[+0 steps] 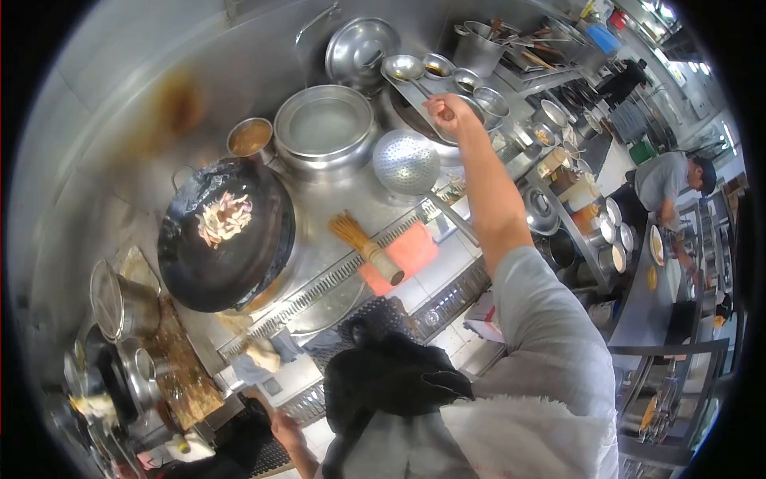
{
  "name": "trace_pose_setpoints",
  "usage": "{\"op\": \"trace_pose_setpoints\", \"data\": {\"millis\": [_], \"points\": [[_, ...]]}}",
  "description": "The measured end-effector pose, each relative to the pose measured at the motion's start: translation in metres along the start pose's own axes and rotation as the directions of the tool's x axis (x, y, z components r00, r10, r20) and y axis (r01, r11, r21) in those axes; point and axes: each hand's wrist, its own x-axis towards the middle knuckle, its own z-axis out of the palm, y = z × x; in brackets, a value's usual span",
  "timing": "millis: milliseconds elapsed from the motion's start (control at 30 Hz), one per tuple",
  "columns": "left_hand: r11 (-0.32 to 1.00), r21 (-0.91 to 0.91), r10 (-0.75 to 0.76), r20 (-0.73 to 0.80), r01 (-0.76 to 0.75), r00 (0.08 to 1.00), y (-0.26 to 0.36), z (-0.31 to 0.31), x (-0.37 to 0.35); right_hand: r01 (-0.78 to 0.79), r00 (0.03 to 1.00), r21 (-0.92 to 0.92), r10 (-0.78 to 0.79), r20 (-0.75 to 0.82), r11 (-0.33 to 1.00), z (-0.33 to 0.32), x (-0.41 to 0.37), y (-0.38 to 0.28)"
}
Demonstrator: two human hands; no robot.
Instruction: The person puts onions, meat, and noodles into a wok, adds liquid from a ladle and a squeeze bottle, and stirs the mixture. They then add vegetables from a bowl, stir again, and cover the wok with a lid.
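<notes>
My right hand (449, 114) is closed around the handle of a metal ladle (403, 67), whose bowl is beside small sauce bowls (438, 66) at the back of the range. Low in the view is my left hand (289, 433), near the front edge of the cooking station; its fingers do not show clearly. A black wok (215, 275) on the left holds pale sliced pieces of food (225, 219). Between the wok and my right arm are a large pot of cloudy liquid (325, 120) and a perforated strainer (406, 162).
A bamboo brush (365, 249) lies by a pink cloth (411, 254) at the range's front edge. A pot of brown liquid (250, 139) stands behind the wok. Containers (581, 194) line the right counter. Another person (666, 188) bends over a work table at far right.
</notes>
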Motion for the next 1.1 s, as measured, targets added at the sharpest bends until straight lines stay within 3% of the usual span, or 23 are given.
{"op": "trace_pose_setpoints", "data": {"millis": [33, 100, 133, 167, 233, 300, 367, 467, 500, 533, 600, 667, 767, 800, 833, 867, 900, 933, 1000, 1033, 1100], "points": [[0.990, -0.132, -0.050, 0.070, 0.059, 0.996, 0.024, 0.021, 0.001, 0.050, 0.997, -0.073, -0.054, -0.053, 0.996, 0.012, -0.027, 0.007], [0.991, -0.127, -0.032, 0.124, 0.048, 0.992, 0.069, 0.061, -0.002, 0.067, 0.995, -0.217, -0.082, -0.059, 0.974, 0.015, -0.053, 0.013], [0.992, -0.121, -0.024, 0.163, 0.044, 0.986, 0.087, 0.081, -0.004, 0.111, 0.991, -0.395, -0.133, -0.029, 0.912, 0.007, -0.062, 0.007], [0.999, -0.042, 0.015, 0.227, -0.006, 0.974, 0.104, 0.097, -0.005, 0.142, 0.987, -0.557, -0.160, 0.017, 0.818, 0.002, -0.068, 0.007], [0.977, 0.160, 0.094, 0.284, -0.144, 0.954, 0.135, 0.124, 0.000, 0.167, 0.973, -0.663, -0.230, -0.008, 0.729, 0.029, -0.119, 0.027], [0.950, 0.167, 0.166, 0.447, -0.264, 0.879, 0.166, 0.164, 0.010, 0.117, 0.990, -0.670, -0.141, 0.020, 0.733, 0.051, -0.163, 0.043], [0.936, 0.113, 0.208, 0.587, -0.333, 0.782, 0.207, 0.222, 0.005, 0.052, 0.994, -0.526, 0.007, 0.109, 0.849, 0.051, -0.179, 0.060], [0.800, 0.028, 0.366, 0.769, -0.600, 0.524, 0.260, 0.318, -0.008, -0.150, 0.912, -0.365, 0.271, 0.307, 0.919, 0.038, -0.187, 0.087], [0.763, -0.039, 0.411, 0.800, -0.646, 0.437, 0.272, 0.353, -0.012, -0.139, 0.919, -0.456, 0.286, 0.270, 0.879, 0.037, -0.189, 0.101], [0.736, -0.089, 0.455, 0.799, -0.671, 0.393, 0.294, 0.392, -0.027, -0.126, 0.927, -0.548, 0.295, 0.232, 0.827, 0.039, -0.189, 0.116], [0.621, -0.139, 0.544, 0.785, -0.771, 0.297, 0.335, 0.472, -0.048, 0.071, 0.984, -0.808, 0.091, 0.153, 0.584, 0.039, -0.186, 0.157], [0.444, -0.097, 0.618, 0.754, -0.891, 0.225, 0.368, 0.562, -0.045, 0.366, 0.930, -0.927, -0.067, 0.362, 0.085, 0.032, -0.172, 0.186], [0.249, -0.070, 0.696, 0.706, -0.966, 0.128, 0.384, 0.714, 0.000, 0.609, 0.780, -0.788, -0.109, 0.616, -0.093, -0.012, -0.125, 0.225], [0.424, 0.012, 0.608, 0.738, -0.906, 0.294, 0.382, 0.760, 0.018, 0.639, 0.736, -0.752, -0.157, 0.659, -0.162, -0.032, -0.109, 0.242], [0.577, 0.110, 0.483, 0.754, -0.810, 0.446, 0.377, 0.802, 0.036, 0.732, 0.637, -0.670, -0.227, 0.737, -0.124, -0.036, -0.112, 0.237], [0.616, 0.168, 0.429, 0.748, -0.770, 0.507, 0.366, 0.840, 0.057, 0.814, 0.527, -0.573, -0.300, 0.795, -0.090, -0.042, -0.116, 0.229], [0.652, 0.226, 0.373, 0.735, -0.724, 0.566, 0.352, 0.875, 0.078, 0.735, 0.669, -0.677, -0.119, 0.734, -0.048, -0.045, -0.125, 0.216], [0.646, 0.229, 0.370, 0.740, -0.728, 0.561, 0.335, 0.909, 0.096, 0.637, 0.770, -0.770, 0.074, 0.634, -0.030, -0.049, -0.131, 0.202], [0.850, 0.271, 0.182, 0.655, -0.452, 0.733, 0.301, 0.971, 0.131, 0.573, 0.792, -0.802, 0.141, 0.595, 0.168, -0.068, -0.130, 0.185], [0.850, 0.269, 0.180, 0.660, -0.453, 0.730, 0.287, 1.002, 0.144, 0.570, 0.795, -0.805, 0.136, 0.591, 0.166, -0.078, -0.129, 0.173], [0.986, 0.070, 0.103, 0.444, -0.149, 0.890, 0.252, 1.049, 0.171, 0.568, 0.790, -0.797, 0.137, 0.598, 0.203, -0.095, -0.135, 0.152]]}}
